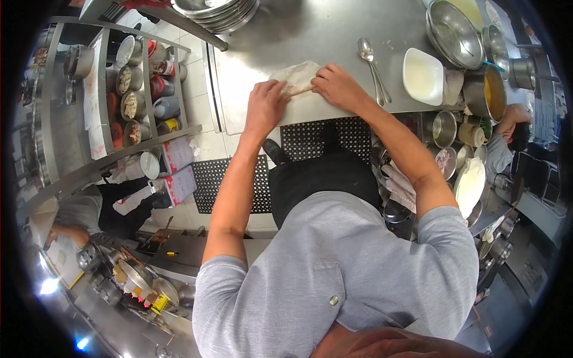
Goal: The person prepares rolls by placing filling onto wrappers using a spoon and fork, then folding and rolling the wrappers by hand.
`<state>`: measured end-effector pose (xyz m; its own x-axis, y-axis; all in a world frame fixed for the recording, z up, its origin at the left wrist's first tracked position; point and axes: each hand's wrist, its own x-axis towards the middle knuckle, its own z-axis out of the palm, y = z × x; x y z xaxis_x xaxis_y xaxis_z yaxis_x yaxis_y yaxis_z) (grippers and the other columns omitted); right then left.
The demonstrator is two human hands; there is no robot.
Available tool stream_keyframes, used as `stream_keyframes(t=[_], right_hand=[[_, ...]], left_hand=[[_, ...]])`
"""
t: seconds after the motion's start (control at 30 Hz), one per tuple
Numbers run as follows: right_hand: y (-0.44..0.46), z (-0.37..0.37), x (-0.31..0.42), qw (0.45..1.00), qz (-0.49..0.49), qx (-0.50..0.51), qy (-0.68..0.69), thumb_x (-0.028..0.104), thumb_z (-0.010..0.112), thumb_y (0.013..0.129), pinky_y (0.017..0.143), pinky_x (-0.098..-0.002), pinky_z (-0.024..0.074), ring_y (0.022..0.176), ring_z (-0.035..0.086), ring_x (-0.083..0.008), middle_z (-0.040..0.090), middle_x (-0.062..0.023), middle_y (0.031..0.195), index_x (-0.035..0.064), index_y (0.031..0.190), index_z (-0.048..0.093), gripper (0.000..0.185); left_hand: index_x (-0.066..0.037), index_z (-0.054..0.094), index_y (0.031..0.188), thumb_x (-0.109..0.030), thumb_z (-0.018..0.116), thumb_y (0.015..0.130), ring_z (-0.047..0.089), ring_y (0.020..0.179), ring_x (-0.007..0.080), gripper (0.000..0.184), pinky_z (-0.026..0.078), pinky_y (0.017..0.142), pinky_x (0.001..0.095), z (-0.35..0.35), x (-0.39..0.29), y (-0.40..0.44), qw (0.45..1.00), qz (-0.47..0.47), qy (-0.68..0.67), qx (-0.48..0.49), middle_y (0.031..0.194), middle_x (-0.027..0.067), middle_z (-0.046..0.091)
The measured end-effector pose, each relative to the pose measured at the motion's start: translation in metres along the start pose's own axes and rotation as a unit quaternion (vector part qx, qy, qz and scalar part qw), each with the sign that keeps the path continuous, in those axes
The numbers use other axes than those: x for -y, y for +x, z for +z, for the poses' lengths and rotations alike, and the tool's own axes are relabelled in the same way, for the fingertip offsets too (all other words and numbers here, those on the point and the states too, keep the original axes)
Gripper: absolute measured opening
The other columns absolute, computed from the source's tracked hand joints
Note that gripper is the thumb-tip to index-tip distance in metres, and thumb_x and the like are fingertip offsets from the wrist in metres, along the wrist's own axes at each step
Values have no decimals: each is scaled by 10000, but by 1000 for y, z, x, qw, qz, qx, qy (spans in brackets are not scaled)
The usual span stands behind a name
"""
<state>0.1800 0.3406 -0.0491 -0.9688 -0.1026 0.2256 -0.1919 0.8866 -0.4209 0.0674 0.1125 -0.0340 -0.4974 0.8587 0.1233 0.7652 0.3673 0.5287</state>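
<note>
On the steel worktop a thin, pale, rounded wrapper [303, 73] lies flat at its far side, its near edge rolled into a narrow tube. My left hand [267, 106] has its curled fingers on the left end of that roll. Fingers bent, my right hand [338, 86] pinches the right end. Any filling inside the roll is hidden. To the right of my right hand lie two metal spoons [373, 71], side by side. Beyond them stands a white square bowl [423, 76] with something whitish in it.
Metal strainers [455, 34] and a pot of orange liquid [493, 92] stand at right. Stacked metal plates [218, 13] sit at the back left. Shelves with food containers [132, 104] are on the left. Co-workers [83, 212] are at both sides. Rubber mats [233, 185] cover the floor.
</note>
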Motion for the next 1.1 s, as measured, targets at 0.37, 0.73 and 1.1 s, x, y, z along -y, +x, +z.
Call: stream_keyframes(t=[0.37, 0.73, 1.1], right_hand=[[5, -7, 7, 999, 16, 36, 28, 217, 720, 848, 824, -387, 462, 932, 539, -255, 579, -45, 921, 167, 1031, 712, 189], [3, -11, 14, 1000, 9, -3, 28, 213, 717, 851, 835, -379, 464, 949, 546, -256, 597, -40, 958, 151, 1011, 715, 172], [1, -2, 8, 999, -20, -16, 24, 214, 742, 824, 844, -391, 478, 972, 562, -266, 623, -25, 993, 154, 1051, 709, 237]], left_hand=[[10, 613, 1223, -81, 758, 813, 554, 1108, 373, 444, 472, 957, 436, 3, -3, -35, 983, -136, -58, -112, 1203, 189, 612], [-14, 594, 1249, -100, 763, 825, 604, 1043, 364, 464, 508, 911, 420, -2, -1, -20, 978, -157, -123, -58, 1097, 173, 674], [-5, 583, 1218, -101, 754, 839, 627, 1022, 353, 427, 522, 897, 414, 1, -6, -23, 978, -158, -109, -81, 1136, 169, 676]])
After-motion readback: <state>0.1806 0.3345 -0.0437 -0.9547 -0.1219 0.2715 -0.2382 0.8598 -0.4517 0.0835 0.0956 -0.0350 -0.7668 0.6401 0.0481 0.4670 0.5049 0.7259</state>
